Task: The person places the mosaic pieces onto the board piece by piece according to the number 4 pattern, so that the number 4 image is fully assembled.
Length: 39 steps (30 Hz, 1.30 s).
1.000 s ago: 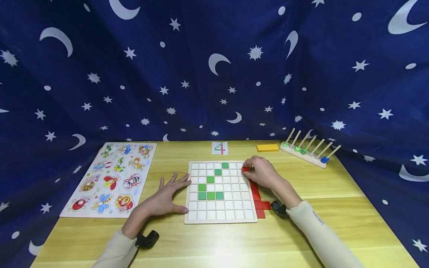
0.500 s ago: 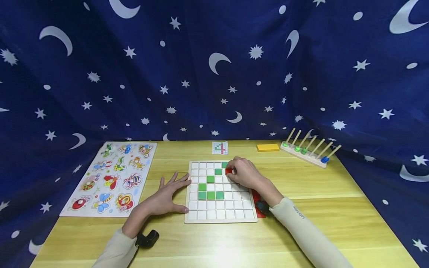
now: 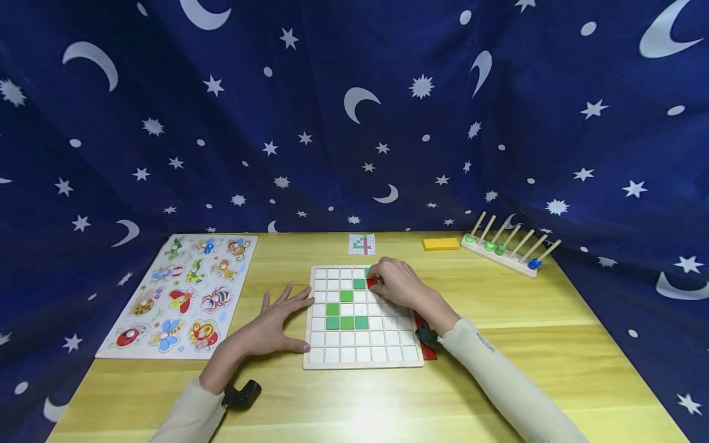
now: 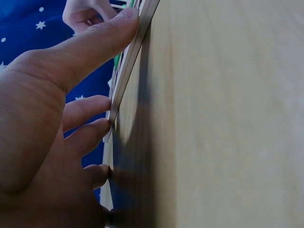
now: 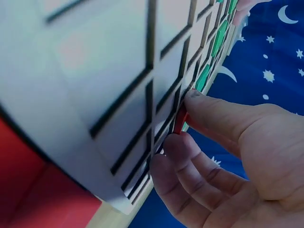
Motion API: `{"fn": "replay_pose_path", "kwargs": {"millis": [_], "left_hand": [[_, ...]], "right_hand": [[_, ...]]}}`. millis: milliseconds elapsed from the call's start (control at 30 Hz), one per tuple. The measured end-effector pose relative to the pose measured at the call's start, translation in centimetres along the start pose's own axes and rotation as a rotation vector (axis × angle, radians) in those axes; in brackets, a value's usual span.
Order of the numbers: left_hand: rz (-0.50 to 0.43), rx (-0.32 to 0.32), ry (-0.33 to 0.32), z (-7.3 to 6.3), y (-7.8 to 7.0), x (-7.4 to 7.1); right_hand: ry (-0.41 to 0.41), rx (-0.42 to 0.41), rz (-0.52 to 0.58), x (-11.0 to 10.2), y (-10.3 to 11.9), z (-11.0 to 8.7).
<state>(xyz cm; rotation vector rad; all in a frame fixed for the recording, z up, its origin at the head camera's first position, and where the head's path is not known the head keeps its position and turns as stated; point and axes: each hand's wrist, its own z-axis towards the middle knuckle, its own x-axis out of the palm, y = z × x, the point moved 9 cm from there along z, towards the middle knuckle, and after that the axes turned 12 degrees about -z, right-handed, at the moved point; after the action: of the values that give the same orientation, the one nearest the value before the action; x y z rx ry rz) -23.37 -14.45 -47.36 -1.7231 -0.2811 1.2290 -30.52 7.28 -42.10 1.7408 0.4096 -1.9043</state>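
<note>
A pale wooden grid board (image 3: 362, 366) lies on the table with several green tiles (image 3: 346, 322) set in its cells. My right hand (image 3: 401, 284) pinches a red tile (image 5: 180, 119) between thumb and fingers at the board's upper right. That tile is at the cell just right of a green tile (image 3: 359, 283) in the second row; whether it is fully seated is hidden by the fingers. My left hand (image 3: 271, 330) is spread along the board's left side, with thumb (image 4: 114, 31) and fingertips touching the edge. More red tiles (image 3: 428, 352) lie at the board's right edge, partly covered by my arm.
A small patterned card (image 3: 362, 244) lies behind the board. A yellow block (image 3: 440, 244) and a peg rack (image 3: 498, 257) with coloured rings stand at the back right. On the left lies an insect puzzle board (image 3: 210, 261). A dark starry curtain (image 3: 310, 92) hangs behind the table.
My right hand has carried the red tile left from the board's right edge to the cell beside the second-row green tile, then shifted slightly left. My left hand has stayed put.
</note>
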Motion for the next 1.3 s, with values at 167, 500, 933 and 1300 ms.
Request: {"fn": "replay_pose_path", "kwargs": {"millis": [167, 500, 933, 1300], "left_hand": [[-0.006, -0.009, 0.003, -0.1, 0.1, 0.3], [-0.001, -0.011, 0.005, -0.2, 0.1, 0.3], [-0.02, 0.005, 0.011, -0.1, 0.3, 0.5], [-0.002, 0.003, -0.003, 0.0, 0.1, 0.0]], "right_hand": [[0.012, 0.003, 0.004, 0.2, -0.1, -0.1], [-0.033, 0.039, 0.012, -1.1, -1.4, -1.4], [0.025, 0.015, 0.009, 0.1, -1.4, -0.8], [-0.021, 0.102, 0.0, -2.5, -5.2, -3.8]]}}
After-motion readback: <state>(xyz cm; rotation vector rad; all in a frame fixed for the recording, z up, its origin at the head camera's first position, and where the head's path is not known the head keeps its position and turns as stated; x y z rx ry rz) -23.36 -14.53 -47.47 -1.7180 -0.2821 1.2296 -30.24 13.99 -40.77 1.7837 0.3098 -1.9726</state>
